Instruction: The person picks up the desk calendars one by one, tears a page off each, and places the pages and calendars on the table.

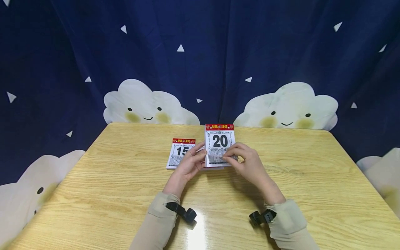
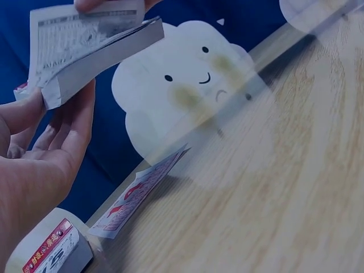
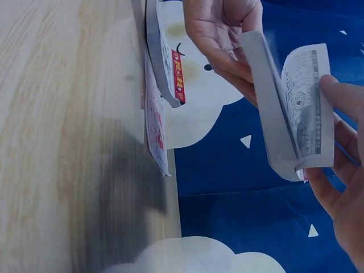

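A tear-off calendar pad (image 1: pixel 219 140) showing "20" is held tilted up above the table's far middle. My left hand (image 1: pixel 191 160) holds it from the left, thumb on its edge and fingers behind. My right hand (image 1: pixel 241 157) pinches the lower edge of the top sheet (image 3: pixel 307 108), which is lifted off the block (image 3: pixel 272 114). The left wrist view shows the pad (image 2: pixel 85 51) above my left hand (image 2: pixel 45 148). A second pad showing "15" (image 1: pixel 180 152) lies flat to the left.
The wooden table (image 1: pixel 125 194) carries a loose torn sheet (image 2: pixel 139 193) with a curled edge, just under the held pad. The second pad (image 2: pixel 54 253) sits beside it. A dark blue curtain (image 1: pixel 200 52) with cloud figures hangs behind the far edge.
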{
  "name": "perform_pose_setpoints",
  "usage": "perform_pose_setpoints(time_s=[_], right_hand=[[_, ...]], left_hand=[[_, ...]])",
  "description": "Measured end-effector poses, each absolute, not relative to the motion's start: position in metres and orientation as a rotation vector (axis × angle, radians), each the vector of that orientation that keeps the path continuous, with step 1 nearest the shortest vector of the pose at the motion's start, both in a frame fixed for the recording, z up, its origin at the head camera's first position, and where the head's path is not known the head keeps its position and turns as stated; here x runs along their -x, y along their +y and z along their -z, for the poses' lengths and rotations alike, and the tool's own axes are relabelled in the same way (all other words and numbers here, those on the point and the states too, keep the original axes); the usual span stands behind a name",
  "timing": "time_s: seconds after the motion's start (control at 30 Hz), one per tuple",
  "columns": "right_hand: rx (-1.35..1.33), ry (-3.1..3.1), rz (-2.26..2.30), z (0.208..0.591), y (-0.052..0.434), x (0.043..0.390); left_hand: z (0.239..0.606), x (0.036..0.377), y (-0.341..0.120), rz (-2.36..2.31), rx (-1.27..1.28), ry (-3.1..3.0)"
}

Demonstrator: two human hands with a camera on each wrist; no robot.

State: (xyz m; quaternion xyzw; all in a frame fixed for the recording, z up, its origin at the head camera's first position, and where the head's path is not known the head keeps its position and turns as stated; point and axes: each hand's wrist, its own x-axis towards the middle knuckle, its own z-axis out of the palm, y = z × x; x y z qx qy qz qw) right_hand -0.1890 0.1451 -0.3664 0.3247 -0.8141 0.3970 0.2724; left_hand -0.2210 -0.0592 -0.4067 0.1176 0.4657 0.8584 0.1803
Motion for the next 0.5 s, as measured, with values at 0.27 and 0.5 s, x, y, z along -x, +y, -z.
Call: perform_pose_setpoints(time_s=[0.27,0.5], right_hand=[[-0.636,-2.097,-1.121,0.329,0.135,0.17],[-0.448,-2.008,-1.161,0.323,0.137,0.173]], left_hand=[[0.406,0.221,-0.06,-2.422,-0.297,1.375],[0.403,0.22,-0.058,-2.416,-0.273,1.434]])
